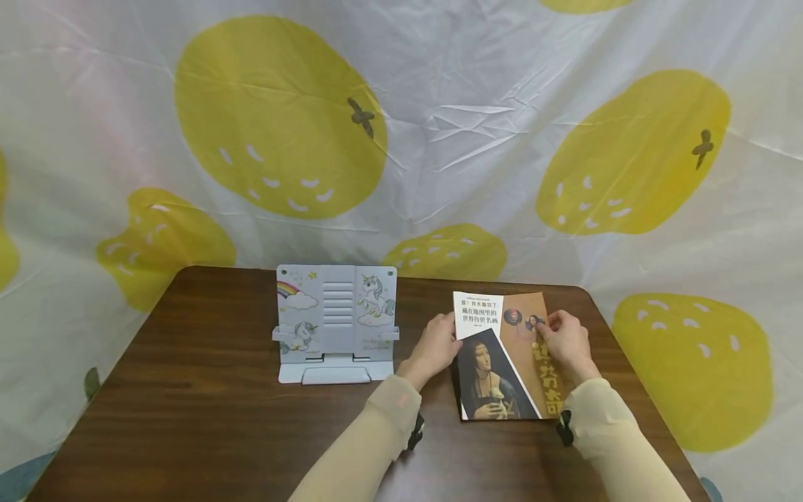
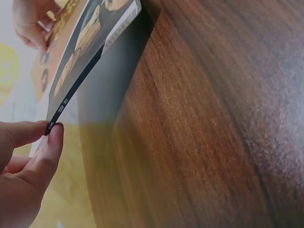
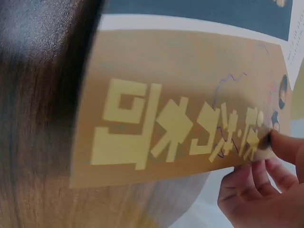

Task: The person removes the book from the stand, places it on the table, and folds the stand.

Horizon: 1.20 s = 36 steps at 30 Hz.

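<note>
A thin book [image 1: 483, 369] with a painted portrait on its cover is held by both hands over the right part of the table. My left hand [image 1: 434, 348] pinches its left edge; in the left wrist view the thumb and fingers of that hand [image 2: 28, 166] grip the dark spine. On the other side my right hand [image 1: 567, 341] pinches the right edge, thumb on the brown cover strip with yellow lettering [image 3: 171, 128] and fingers behind. The book is tilted, its upper part raised above the wood in the left wrist view.
A white folding book stand [image 1: 339, 314] with unicorn pictures stands upright left of the hands. Both are on a dark wooden table [image 1: 207, 397]. Behind the table hangs a white cloth [image 1: 452, 139] printed with yellow fruit.
</note>
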Each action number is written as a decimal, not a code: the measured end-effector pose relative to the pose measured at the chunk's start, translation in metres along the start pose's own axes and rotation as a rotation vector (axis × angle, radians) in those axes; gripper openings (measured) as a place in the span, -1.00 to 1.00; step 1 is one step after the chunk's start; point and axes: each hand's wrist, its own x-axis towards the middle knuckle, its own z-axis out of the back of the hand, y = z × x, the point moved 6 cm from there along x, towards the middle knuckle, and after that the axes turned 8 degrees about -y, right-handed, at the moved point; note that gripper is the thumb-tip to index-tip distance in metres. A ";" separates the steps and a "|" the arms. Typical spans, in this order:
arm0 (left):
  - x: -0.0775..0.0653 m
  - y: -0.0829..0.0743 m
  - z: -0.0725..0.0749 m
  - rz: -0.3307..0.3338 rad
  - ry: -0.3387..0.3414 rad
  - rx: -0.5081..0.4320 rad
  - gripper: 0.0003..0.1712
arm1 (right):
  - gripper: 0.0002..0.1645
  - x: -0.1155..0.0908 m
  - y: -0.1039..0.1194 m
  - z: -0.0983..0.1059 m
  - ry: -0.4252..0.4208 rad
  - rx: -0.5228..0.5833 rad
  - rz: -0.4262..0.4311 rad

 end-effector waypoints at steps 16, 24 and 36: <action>-0.002 0.018 -0.018 0.050 0.107 0.012 -0.78 | -0.75 -0.005 -0.025 -0.024 0.192 -0.006 -0.070; -0.005 0.024 -0.023 0.064 0.139 0.043 -0.84 | -0.75 -0.005 -0.028 -0.027 0.200 -0.056 -0.029; -0.010 0.023 -0.025 0.025 0.174 0.191 -0.59 | -0.65 -0.008 -0.030 -0.031 0.199 -0.106 0.030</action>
